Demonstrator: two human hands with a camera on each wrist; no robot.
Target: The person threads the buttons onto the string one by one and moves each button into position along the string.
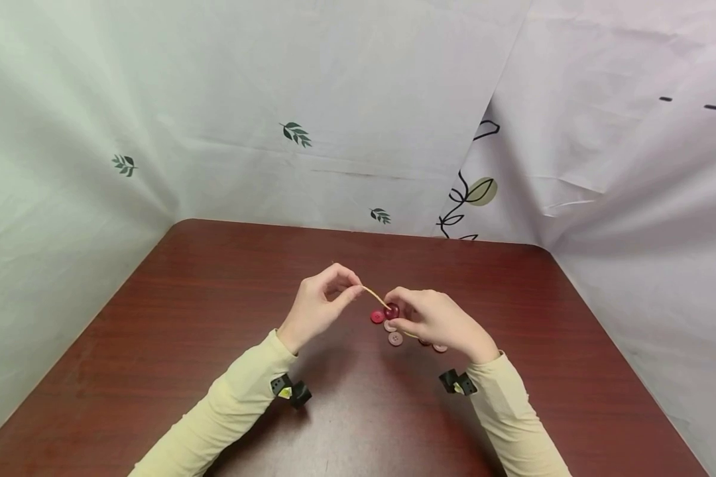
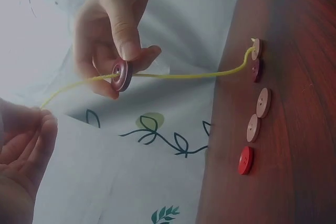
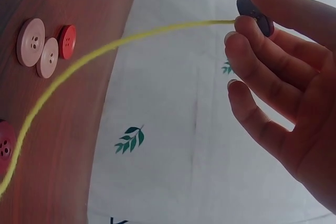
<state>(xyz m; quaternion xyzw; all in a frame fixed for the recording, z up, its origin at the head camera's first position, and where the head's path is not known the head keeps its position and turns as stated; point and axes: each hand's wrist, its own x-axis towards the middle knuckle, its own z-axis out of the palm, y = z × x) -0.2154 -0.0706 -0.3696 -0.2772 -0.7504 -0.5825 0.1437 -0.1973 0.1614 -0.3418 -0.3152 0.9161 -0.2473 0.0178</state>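
Note:
Above the table, my right hand [image 1: 444,321] pinches a dark red button [image 1: 392,311] between thumb and fingers. A yellow string [image 2: 181,76] passes through that button. On its far side, my left hand [image 1: 317,305] pinches the string near its end, a short way from the button. In the left wrist view, the string's other stretch drops to a pink button [image 2: 256,49] on the table, with a dark red button [image 2: 255,71] beside it. Whether the string runs through that pink button is hard to tell.
Two more pink buttons [image 2: 263,103] and a bright red button [image 1: 377,317] lie on the brown table [image 1: 227,265] below my hands. White cloth [image 1: 358,99] with leaf prints hangs behind the table and at its sides.

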